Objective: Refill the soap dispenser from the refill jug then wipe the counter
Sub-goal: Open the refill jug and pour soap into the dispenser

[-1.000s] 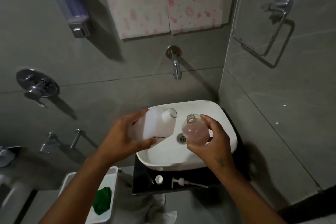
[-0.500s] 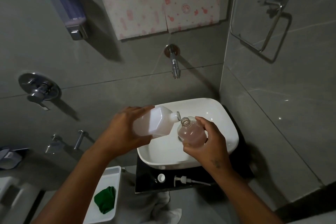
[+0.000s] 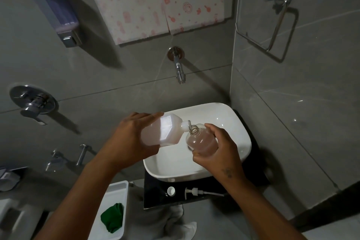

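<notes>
My left hand point(image 3: 128, 138) grips a white translucent refill jug point(image 3: 165, 130), tipped on its side with its spout at the mouth of the soap dispenser bottle point(image 3: 200, 140). My right hand point(image 3: 218, 150) holds that clear round bottle, part full of pinkish liquid, tilted over the white basin point(image 3: 233, 122). On the black counter point(image 3: 155, 195) in front of the basin lie the jug's white cap point(image 3: 171, 191) and the dispenser's pump head point(image 3: 196, 192). A green cloth point(image 3: 113, 217) sits in a white tray point(image 3: 116, 191) at the lower left.
A wall tap point(image 3: 179, 70) juts out above the basin. A wall-mounted soap dispenser point(image 3: 58, 11) hangs at upper left, a chrome towel ring point(image 3: 276, 17) on the right wall. Chrome shower valves point(image 3: 33, 101) are on the left wall.
The jug has tipped further over and its spout has come down to meet the bottle's mouth. Both hands shifted slightly towards each other over the basin.
</notes>
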The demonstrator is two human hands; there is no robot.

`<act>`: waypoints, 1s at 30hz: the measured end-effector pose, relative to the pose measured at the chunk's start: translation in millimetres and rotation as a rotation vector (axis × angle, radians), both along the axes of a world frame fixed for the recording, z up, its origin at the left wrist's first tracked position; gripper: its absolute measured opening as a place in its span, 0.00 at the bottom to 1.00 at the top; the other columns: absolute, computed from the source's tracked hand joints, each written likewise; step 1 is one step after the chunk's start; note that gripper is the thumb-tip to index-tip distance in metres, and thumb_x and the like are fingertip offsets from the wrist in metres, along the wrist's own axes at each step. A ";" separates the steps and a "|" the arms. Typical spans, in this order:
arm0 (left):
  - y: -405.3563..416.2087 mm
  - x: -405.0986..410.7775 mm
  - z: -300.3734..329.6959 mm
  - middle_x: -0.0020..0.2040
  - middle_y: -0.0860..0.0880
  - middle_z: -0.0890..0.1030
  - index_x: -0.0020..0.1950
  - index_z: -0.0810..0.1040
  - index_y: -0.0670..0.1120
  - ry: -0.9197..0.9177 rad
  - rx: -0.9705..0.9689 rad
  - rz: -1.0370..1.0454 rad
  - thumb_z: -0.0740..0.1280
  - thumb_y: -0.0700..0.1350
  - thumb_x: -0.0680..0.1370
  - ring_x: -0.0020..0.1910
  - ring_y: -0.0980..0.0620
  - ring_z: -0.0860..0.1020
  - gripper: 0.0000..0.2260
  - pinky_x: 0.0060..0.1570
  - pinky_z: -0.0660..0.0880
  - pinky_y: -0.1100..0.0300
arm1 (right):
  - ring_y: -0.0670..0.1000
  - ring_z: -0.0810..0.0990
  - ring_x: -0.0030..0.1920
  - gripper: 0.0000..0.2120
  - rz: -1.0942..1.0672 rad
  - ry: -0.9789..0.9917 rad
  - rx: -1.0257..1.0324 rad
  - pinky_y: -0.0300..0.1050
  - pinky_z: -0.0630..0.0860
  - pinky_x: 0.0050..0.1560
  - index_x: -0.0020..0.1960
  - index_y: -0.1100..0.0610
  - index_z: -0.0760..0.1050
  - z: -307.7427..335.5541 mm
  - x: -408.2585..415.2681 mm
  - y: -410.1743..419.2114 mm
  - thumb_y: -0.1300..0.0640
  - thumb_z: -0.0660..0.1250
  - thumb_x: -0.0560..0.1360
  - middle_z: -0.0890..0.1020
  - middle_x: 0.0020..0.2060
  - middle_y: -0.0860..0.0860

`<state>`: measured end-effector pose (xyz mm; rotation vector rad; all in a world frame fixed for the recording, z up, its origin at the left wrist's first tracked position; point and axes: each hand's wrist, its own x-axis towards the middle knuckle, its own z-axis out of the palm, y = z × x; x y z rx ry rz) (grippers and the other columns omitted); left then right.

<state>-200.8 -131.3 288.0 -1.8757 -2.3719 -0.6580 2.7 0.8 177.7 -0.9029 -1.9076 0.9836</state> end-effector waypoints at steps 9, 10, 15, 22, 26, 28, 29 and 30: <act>2.7 3.3 5.0 0.62 0.50 0.83 0.73 0.77 0.50 0.082 0.012 0.011 0.83 0.44 0.64 0.58 0.46 0.77 0.38 0.55 0.76 0.52 | 0.47 0.79 0.58 0.38 0.002 0.007 -0.008 0.46 0.81 0.55 0.67 0.48 0.73 -3.9 -0.4 -0.5 0.48 0.77 0.58 0.79 0.59 0.43; 2.8 3.7 5.5 0.62 0.50 0.83 0.73 0.77 0.50 0.091 0.014 0.011 0.83 0.44 0.64 0.58 0.46 0.77 0.38 0.56 0.77 0.50 | 0.47 0.79 0.57 0.38 -0.002 0.008 -0.009 0.44 0.80 0.55 0.67 0.47 0.73 -3.9 -0.8 -0.4 0.47 0.77 0.58 0.79 0.58 0.43; 4.5 4.3 6.3 0.61 0.48 0.84 0.72 0.78 0.48 0.131 0.024 0.001 0.83 0.43 0.63 0.57 0.44 0.78 0.38 0.55 0.78 0.48 | 0.45 0.79 0.56 0.38 -0.017 0.003 -0.026 0.42 0.79 0.54 0.66 0.45 0.73 -3.9 -1.5 -0.2 0.44 0.74 0.57 0.79 0.56 0.40; 6.4 4.8 4.5 0.62 0.49 0.83 0.73 0.77 0.49 0.176 0.017 -0.001 0.83 0.43 0.63 0.57 0.43 0.78 0.38 0.56 0.78 0.44 | 0.44 0.78 0.55 0.38 -0.029 -0.010 -0.025 0.37 0.76 0.52 0.66 0.45 0.73 -5.4 -1.4 0.9 0.42 0.73 0.56 0.77 0.55 0.38; 7.7 4.7 4.8 0.62 0.48 0.83 0.73 0.77 0.48 0.205 0.019 -0.011 0.83 0.43 0.63 0.56 0.43 0.78 0.38 0.55 0.78 0.43 | 0.44 0.78 0.55 0.38 -0.033 -0.014 -0.021 0.36 0.75 0.52 0.66 0.46 0.73 -6.1 -2.2 2.0 0.42 0.73 0.56 0.77 0.55 0.39; 8.1 4.3 4.9 0.62 0.48 0.83 0.73 0.77 0.48 0.222 0.024 -0.015 0.83 0.43 0.63 0.56 0.42 0.78 0.38 0.55 0.78 0.43 | 0.44 0.78 0.55 0.39 -0.030 -0.018 -0.023 0.37 0.76 0.52 0.67 0.45 0.73 -6.6 -2.4 2.2 0.42 0.73 0.56 0.77 0.55 0.39; 8.4 4.3 4.9 0.62 0.48 0.83 0.73 0.77 0.48 0.230 0.024 -0.016 0.83 0.43 0.62 0.56 0.42 0.78 0.38 0.55 0.78 0.43 | 0.44 0.78 0.55 0.39 -0.030 -0.019 -0.023 0.37 0.76 0.52 0.67 0.45 0.73 -6.9 -2.4 2.1 0.42 0.73 0.56 0.77 0.55 0.39; 8.5 4.2 5.0 0.62 0.48 0.83 0.73 0.77 0.48 0.240 0.022 -0.015 0.83 0.43 0.62 0.56 0.42 0.78 0.39 0.55 0.78 0.44 | 0.44 0.78 0.55 0.39 -0.029 -0.019 -0.023 0.37 0.76 0.52 0.67 0.44 0.72 -7.1 -2.5 2.0 0.41 0.73 0.56 0.77 0.55 0.39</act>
